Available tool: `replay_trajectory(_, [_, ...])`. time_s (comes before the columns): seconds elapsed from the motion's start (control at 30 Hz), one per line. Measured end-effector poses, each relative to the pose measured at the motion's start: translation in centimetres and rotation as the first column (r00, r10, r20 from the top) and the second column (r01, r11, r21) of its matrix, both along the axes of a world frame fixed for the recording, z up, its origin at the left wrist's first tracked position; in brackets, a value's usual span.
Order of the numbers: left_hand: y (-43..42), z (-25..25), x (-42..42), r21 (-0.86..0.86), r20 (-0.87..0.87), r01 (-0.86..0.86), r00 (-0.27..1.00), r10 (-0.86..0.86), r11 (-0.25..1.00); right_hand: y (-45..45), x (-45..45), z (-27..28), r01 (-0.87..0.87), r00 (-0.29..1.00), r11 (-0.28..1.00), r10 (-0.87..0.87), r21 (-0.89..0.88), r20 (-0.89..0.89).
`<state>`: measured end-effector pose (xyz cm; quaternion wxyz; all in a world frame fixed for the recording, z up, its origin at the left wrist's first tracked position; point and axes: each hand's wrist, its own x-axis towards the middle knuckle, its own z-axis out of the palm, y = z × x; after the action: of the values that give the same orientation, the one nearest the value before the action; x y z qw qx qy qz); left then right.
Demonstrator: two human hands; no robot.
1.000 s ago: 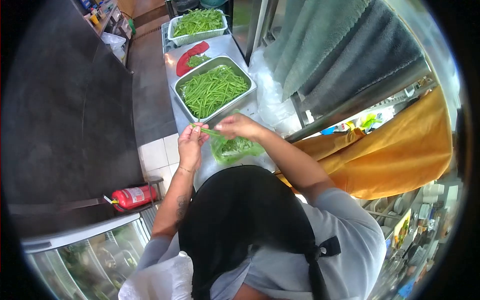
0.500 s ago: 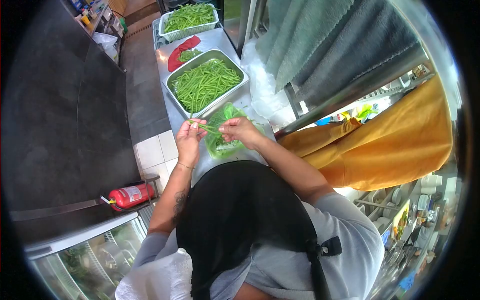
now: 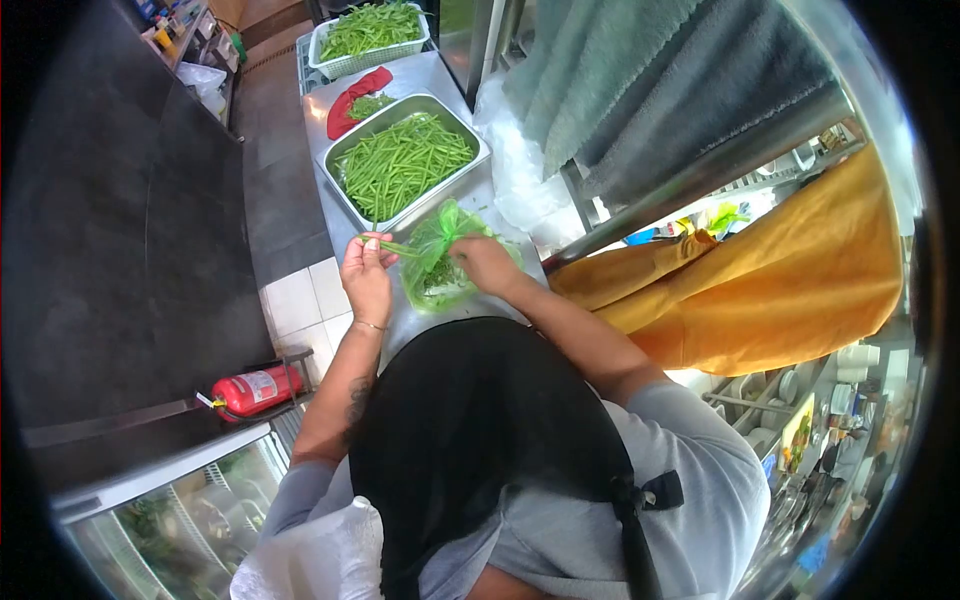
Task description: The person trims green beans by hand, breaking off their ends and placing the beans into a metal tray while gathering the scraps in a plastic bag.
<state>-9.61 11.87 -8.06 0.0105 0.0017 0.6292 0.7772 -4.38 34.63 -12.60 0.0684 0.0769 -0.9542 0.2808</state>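
Slender green beans point(image 3: 401, 248) are projecting sideways from the left hand point(image 3: 370, 265). A translucent green bag point(image 3: 436, 242) is resting on the surface point(image 3: 425, 76), containing green trimmings point(image 3: 438, 280). More beans are lying heaped in a metal pan point(image 3: 478, 156).

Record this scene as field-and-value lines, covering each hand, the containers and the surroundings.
Left hand: pinching slim green beans
Right hand: at the green plastic bag; whether it grips anything cannot be told
Bag contents: green bits
Metal tray: holds a large bean pile, just beyond the bag
Surface: metal table
Beyond the tray: red cloth, then a white basket full of greens
Left side: red fire extinguisher
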Motion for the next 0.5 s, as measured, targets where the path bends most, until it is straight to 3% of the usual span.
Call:
replay_trajectory(0.03, [-0.2,0.1,-0.2,0.002,0.006,0.0,1.0,0.0,1.0,0.2,0.2,-0.3,-0.01,0.99,0.979,-0.019,-0.202,-0.142])
replay_trajectory(0.07, [-0.3,0.0,-0.2,0.003,0.014,0.001,1.0,-0.001,1.0,-0.3,0.2,0.5,-0.018,0.99,0.98,-0.011,-0.2,-0.14])
replay_trajectory(0.1, [-0.3,-0.2,-0.1,0.005,0.017,-0.006,1.0,0.005,1.0,-1.0,0.1,2.3,0.146,0.98,0.842,-0.05,-0.52,0.193])
replay_trajectory(0.13, [-0.2,-0.5,0.0,0.011,0.023,0.001,1.0,-0.001,1.0,-1.6,0.1,3.2,0.385,0.865,0.6,0.029,-0.701,0.5])
replay_trajectory(0.27, [0.0,-1.4,0.1,-0.01,0.031,0.048,0.998,-0.048,0.999,-1.9,-0.1,1.7,0.289,0.857,0.539,0.222,-0.791,0.465])
replay_trajectory(0.33, [0.1,-1.8,0.1,-0.005,0.047,0.066,0.997,-0.066,0.998,-2.0,0.3,3.1,0.045,0.936,0.872,0.133,-0.487,0.325])
replay_trajectory(0.37, [0.1,-1.7,0.2,-0.001,0.066,0.083,0.994,-0.082,0.997,-2.1,0.2,2.7,0.039,0.935,0.873,0.14,-0.487,0.325])
replay_trajectory(0.4, [0.2,-1.6,0.2,-0.001,0.067,0.077,0.995,-0.077,0.997,-2.2,0.1,1.7,-0.129,0.944,0.99,0.143,-0.064,0.298])
replay_trajectory(0.43, [0.2,-1.5,0.2,0.004,0.048,0.055,0.997,-0.055,0.998,-2.4,0.2,0.8,-0.254,0.949,0.892,0.155,0.374,0.273])
replay_trajectory(0.47, [0.3,-1.2,0.0,0.013,0.025,0.035,0.999,-0.036,0.999,-2.0,0.4,-0.1,-0.252,0.949,0.892,0.154,0.375,0.274])
replay_trajectory(0.5, [0.2,-1.0,-0.1,0.017,0.02,0.035,0.999,-0.036,0.999,-1.0,0.5,-0.7,-0.202,0.977,0.941,0.173,0.273,0.127])
